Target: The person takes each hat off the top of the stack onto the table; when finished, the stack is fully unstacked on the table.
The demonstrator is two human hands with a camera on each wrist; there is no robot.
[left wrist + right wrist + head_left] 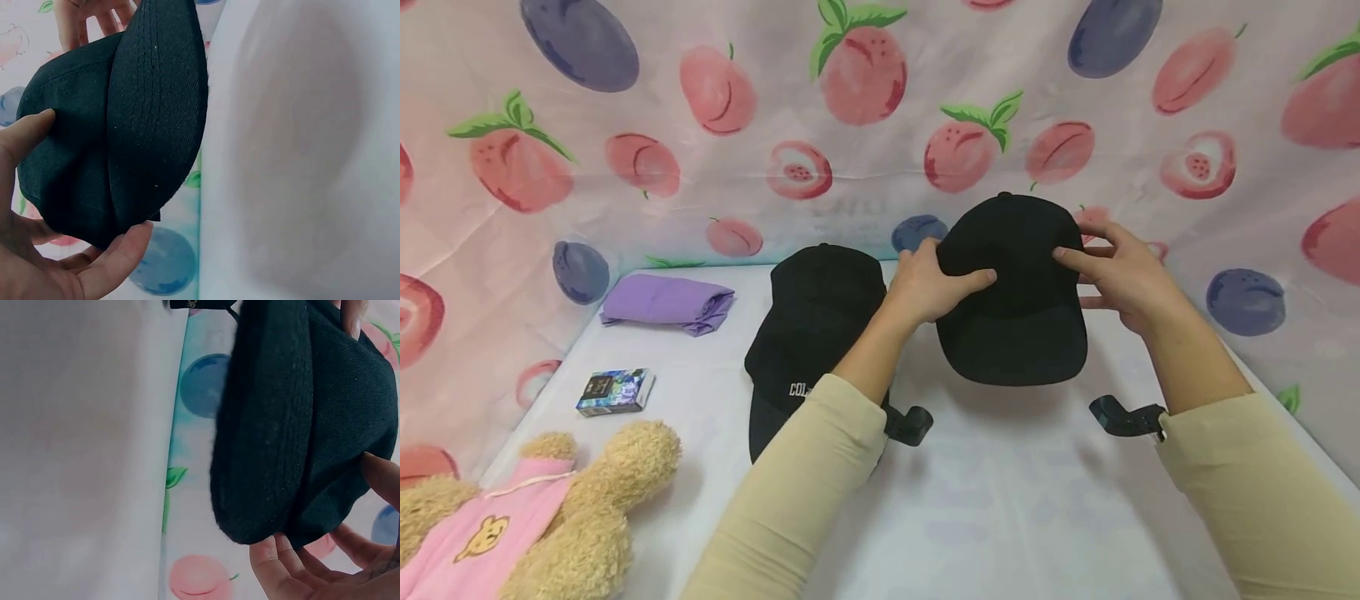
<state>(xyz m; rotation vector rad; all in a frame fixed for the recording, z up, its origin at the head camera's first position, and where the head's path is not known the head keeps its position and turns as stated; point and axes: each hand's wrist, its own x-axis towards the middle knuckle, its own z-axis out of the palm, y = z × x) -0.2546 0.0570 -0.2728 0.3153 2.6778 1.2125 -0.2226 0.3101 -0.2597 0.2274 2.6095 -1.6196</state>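
A plain black baseball cap (1011, 292) is held up over the white table, its brim pointing down toward me. My left hand (928, 287) grips its left side, thumb laid across the crown. On the other side my right hand (1123, 275) holds the cap between the thumb on the crown and fingers behind. Both wrist views show the brim (159, 112) and stitched crown (350, 400) close up, with fingertips at the cap's lower edge. Left of it, a second black cap (820, 317) with white lettering lies on the table, partly covered by my left forearm.
A folded purple cloth (666, 302) lies at the back left of the white table (1000, 500). In front of it are a small patterned box (616, 392) and a teddy bear (602, 508) in a pink top. A fruit-print curtain (865, 158) hangs behind and along the sides.
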